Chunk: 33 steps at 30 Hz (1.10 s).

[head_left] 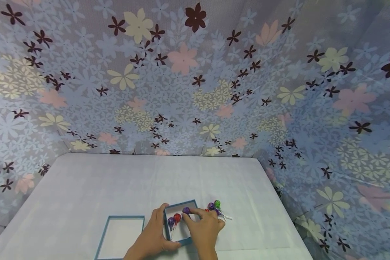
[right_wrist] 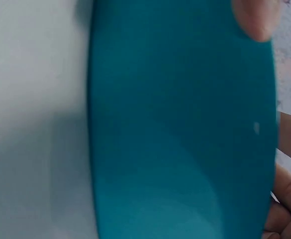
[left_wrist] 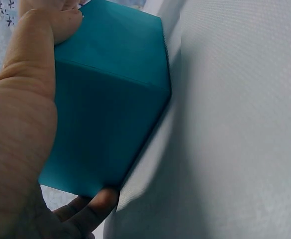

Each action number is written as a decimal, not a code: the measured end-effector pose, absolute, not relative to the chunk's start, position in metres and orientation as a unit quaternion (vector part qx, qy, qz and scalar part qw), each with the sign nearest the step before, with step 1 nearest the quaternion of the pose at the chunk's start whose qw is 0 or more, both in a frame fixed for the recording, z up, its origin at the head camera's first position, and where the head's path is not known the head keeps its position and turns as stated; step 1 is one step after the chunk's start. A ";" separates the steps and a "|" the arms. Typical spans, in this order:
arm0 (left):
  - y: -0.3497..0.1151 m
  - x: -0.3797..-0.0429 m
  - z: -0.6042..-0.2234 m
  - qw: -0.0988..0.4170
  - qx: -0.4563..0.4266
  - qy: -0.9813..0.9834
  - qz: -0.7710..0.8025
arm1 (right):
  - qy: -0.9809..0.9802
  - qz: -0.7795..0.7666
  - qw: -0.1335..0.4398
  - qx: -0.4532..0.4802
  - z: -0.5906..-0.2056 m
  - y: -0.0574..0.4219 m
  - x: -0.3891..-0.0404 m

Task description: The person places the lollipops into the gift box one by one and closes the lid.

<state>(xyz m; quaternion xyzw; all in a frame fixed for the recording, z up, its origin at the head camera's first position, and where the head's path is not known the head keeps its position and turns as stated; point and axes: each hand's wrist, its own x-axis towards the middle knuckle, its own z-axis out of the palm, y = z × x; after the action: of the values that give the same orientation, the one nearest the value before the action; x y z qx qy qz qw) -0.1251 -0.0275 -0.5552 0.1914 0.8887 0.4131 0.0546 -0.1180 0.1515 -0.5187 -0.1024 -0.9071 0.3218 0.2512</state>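
Note:
In the head view, my left hand [head_left: 152, 233] grips the left side of a teal box [head_left: 180, 204] with a white inside, fingers at the far corner and thumb along the near wall. The left wrist view shows that hand spanning the teal outer walls [left_wrist: 105, 119]. My right hand [head_left: 204, 228] reaches over the box and pinches a lollipop with a purple wrapper [head_left: 186, 210]; its stick is hidden. Inside, at the left, lie a purple lollipop [head_left: 171, 221] and a red lollipop [head_left: 177, 217]. The box's outer wall [right_wrist: 175, 129] fills much of the right wrist view.
Right of the box lies a small bunch of lollipops, with a green one [head_left: 217, 203], a purple one [head_left: 211, 206] and a red one partly behind my right hand. A shallow teal-edged tray or lid [head_left: 123, 234] lies left on the white table [head_left: 94, 184]. Flowered cloth [head_left: 182, 90] hangs behind.

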 end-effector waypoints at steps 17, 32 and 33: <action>-0.026 -0.126 -0.554 0.051 0.186 0.894 0.405 | -0.938 0.237 0.230 -0.111 -0.529 0.143 -0.124; -0.026 -0.126 -0.553 0.055 0.180 0.897 0.399 | -0.950 0.193 0.221 -0.108 -0.532 0.141 -0.127; -0.026 -0.126 -0.553 0.056 0.179 0.897 0.400 | -0.950 0.190 0.222 -0.108 -0.532 0.141 -0.126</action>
<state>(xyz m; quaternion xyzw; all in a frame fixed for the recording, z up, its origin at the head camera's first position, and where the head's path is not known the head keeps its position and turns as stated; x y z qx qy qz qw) -0.1261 -0.0261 -0.5532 0.1788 0.8971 0.4002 0.0560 -0.1264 0.1406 -0.5324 -0.1082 -0.9501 0.1902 0.2223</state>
